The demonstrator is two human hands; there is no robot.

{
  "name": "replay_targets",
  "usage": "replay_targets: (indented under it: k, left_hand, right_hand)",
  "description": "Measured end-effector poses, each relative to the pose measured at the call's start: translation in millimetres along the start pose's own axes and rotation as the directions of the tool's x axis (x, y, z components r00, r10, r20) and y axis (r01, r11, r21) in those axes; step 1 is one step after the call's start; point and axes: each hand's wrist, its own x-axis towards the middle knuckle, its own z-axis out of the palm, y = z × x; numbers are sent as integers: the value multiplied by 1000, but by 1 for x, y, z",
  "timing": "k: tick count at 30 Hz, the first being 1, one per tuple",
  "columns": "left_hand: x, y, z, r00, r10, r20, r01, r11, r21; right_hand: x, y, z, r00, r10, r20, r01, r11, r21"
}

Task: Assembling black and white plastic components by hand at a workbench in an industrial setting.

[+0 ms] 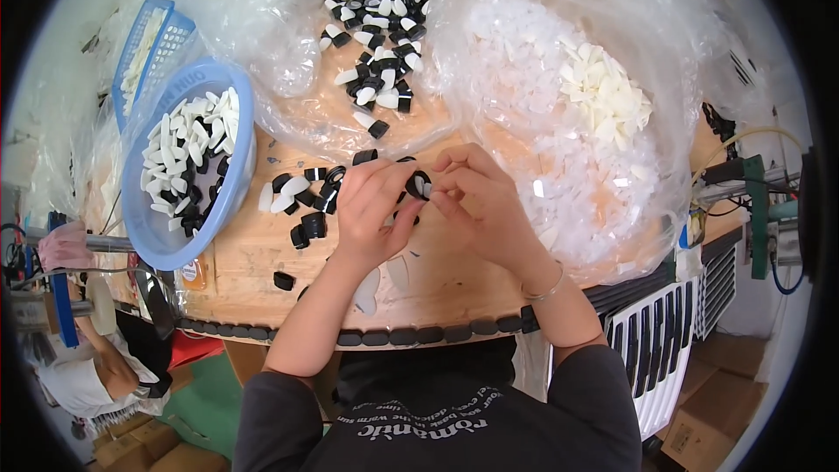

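Hands (374, 205) (481, 201), two, both pinching one black-and-white piece (419, 184), one blue basin (245, 173), one blue basket (169, 39)

The left forearm (313, 315) and right forearm (559, 301) are angled upward and inward from the lower part of the frame. Near the centre, the left hand (374, 204) is held with fingers curled and thumb opposed; beside it, the right hand (482, 203) is turned inward, its thumb and fingertips drawn into a pinch.
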Motion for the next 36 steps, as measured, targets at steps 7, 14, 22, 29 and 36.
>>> replay_targets:
  k: [7, 14, 22, 29, 36]
  left_hand:
    - [4, 2, -4, 990, -134, 40, 139, 962, -234]
    - [2, 1, -3, 998, -57, 36, 65, 966, -252]
    - [2, 2, -1, 997, -54, 60, 67, 969, -239]
    - [2, 1, -2, 996, -61, 61, 73, 972, -223]
    - [2, 1, -2, 996, -66, 59, 78, 973, -218]
  right_hand:
    - [0, 1, -1, 923, 342, 176, -375, 697, 611]
    - [-1, -1, -3, 906, 357, 226, -420, 707, 569]
    - [-5, -3, 3, 899, 423, 109, -421, 772, 476]
    - [-2, -1, 3, 893, 424, 151, -427, 689, 586]
    - [-3, 6, 8, 937, 317, 145, -335, 707, 623]
